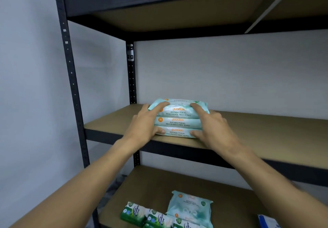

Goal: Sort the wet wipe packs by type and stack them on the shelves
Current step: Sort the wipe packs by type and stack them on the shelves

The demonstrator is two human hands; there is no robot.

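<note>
Left of frame: dark steel post (71, 67) of the rack, plain wall behind.

Centre-left: left hand (142, 123) clamped on the left end of the stack, fingers over the top pack, thumb against the bottom one.

Below it, at the bottom edge: green packs (142, 214) on the lower shelf (142, 183). Different type, unsorted by the look of it.

Centre: stack (179, 119) of three teal antibacterial fragrance-free packs, flat on the middle shelf (275, 135), near its front edge, labels facing out.

Lower centre: one pale teal pack (190, 208) touching the green ones. Possibly the same type as the stack, but the print is too blurred to confirm.

Centre-right: right hand (214, 126) mirrors the left, index finger over the top pack, thumb at the bottom pack.

Lower right corner: blue-and-white item (268, 220), mostly cut off, can't ID.

My read of the step: seating and squaring the stack. To do it well:
- Squeeze evenly from both ends so the soft packs don't bulge or shear.
- Line up the front edges.
- Push the stack back from the shelf lip.
- Release both sides together.
- Leave room alongside for the next type.
</note>
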